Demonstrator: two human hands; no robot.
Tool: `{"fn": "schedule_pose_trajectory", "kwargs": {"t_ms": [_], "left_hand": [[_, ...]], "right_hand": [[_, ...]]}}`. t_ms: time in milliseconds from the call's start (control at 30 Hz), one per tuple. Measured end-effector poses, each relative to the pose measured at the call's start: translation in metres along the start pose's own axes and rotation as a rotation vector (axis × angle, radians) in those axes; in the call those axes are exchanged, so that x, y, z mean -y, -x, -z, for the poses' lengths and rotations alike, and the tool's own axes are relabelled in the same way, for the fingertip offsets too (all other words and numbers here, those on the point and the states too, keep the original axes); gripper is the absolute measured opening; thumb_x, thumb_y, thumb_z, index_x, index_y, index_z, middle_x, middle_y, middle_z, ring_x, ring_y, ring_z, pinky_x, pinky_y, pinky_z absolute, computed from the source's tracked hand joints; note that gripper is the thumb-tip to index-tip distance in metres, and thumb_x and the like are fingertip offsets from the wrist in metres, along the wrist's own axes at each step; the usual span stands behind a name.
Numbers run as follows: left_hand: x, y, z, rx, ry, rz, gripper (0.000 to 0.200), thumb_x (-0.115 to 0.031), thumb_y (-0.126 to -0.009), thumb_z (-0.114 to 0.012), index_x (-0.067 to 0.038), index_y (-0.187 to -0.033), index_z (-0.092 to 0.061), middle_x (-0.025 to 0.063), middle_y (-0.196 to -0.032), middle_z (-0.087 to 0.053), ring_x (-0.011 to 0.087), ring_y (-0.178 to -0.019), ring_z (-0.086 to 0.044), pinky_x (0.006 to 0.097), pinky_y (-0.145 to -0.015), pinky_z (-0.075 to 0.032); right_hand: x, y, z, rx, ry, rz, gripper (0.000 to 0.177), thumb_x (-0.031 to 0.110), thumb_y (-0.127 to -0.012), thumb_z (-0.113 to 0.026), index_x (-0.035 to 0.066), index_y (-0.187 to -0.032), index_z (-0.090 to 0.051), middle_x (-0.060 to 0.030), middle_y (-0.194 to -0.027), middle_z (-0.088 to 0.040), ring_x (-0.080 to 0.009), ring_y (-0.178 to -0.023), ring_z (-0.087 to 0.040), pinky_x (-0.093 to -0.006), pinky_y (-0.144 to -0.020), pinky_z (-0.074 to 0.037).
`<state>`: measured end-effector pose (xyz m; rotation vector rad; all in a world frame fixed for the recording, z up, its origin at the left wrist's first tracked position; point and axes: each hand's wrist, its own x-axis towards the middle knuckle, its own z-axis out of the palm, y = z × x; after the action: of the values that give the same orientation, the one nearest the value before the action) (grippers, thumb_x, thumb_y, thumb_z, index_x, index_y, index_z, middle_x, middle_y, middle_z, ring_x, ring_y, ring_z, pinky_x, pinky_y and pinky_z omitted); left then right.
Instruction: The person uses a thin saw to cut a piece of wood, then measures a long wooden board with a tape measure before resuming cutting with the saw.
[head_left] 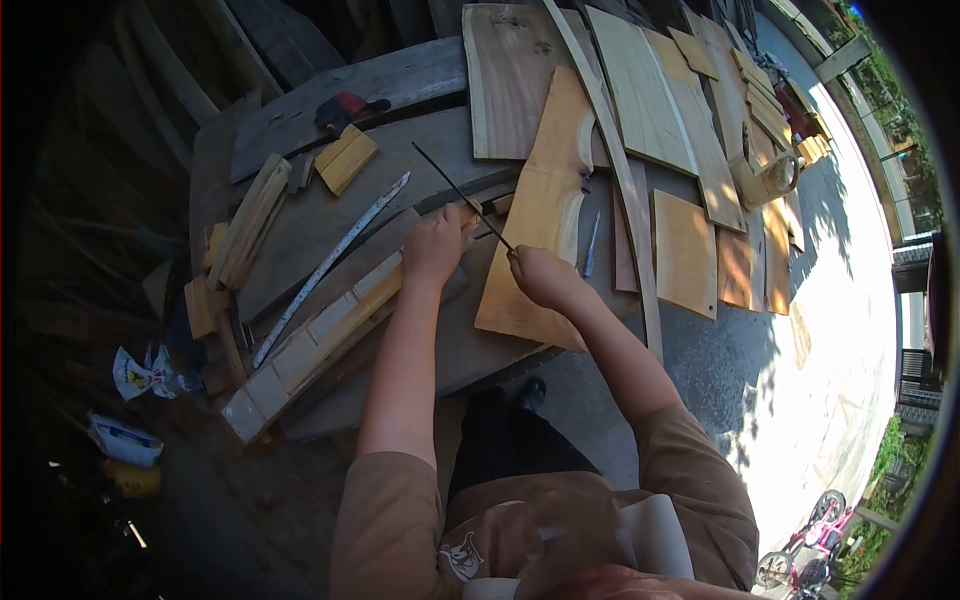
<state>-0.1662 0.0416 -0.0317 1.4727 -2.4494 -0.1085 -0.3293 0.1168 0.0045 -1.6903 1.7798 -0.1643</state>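
My left hand (435,243) is closed over the far end of a long wooden strip (375,285), its fingers wrapped round the wood. Pale, block-like sections lie along the strip's near part. In my right hand (545,275) is the near end of a long, thin, dark blade-like tool (445,174); my fist hides its grip. The tool slants away to the upper left and crosses the strip's end just beyond my left fingers. Beneath my right hand lies a light-brown board (535,215) with a wavy edge.
A whitish ruler-like strip (330,270) lies left of the wooden strip. Behind are a red and black object (350,110) and a yellowish block (346,160). A blue pen-like item (592,243) and a long curved slat (625,185) lie rightward, near several boards (640,90) and a jug (768,182).
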Motion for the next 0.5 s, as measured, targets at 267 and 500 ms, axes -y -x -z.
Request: {"fn": "schedule_pose_trajectory", "kwargs": {"t_ms": [267,500], "left_hand": [[0.001,0.0,0.002,-0.04,0.064,-0.017,0.031,-0.032,-0.08,-0.058,-0.005,-0.081,-0.044,0.0132,-0.075,-0.059,0.0318,-0.068,-0.059,0.0397,-0.057,-0.047],[0.001,0.0,0.003,-0.041,0.036,-0.03,0.03,-0.032,-0.079,-0.059,-0.005,-0.081,-0.044,0.0125,-0.075,-0.059,0.0316,-0.068,-0.059,0.0394,-0.057,-0.047]], "right_hand": [[-0.028,0.111,0.015,0.093,0.077,-0.157,0.032,0.028,-0.089,-0.038,0.001,-0.084,-0.054,-0.0231,-0.076,-0.059,-0.0408,-0.074,-0.058,-0.0487,-0.067,-0.045],[-0.007,0.004,0.005,0.04,0.034,-0.023,0.035,0.027,-0.089,-0.036,-0.001,-0.087,-0.056,-0.0234,-0.085,-0.06,-0.0394,-0.082,-0.057,-0.0456,-0.073,-0.045]]}}
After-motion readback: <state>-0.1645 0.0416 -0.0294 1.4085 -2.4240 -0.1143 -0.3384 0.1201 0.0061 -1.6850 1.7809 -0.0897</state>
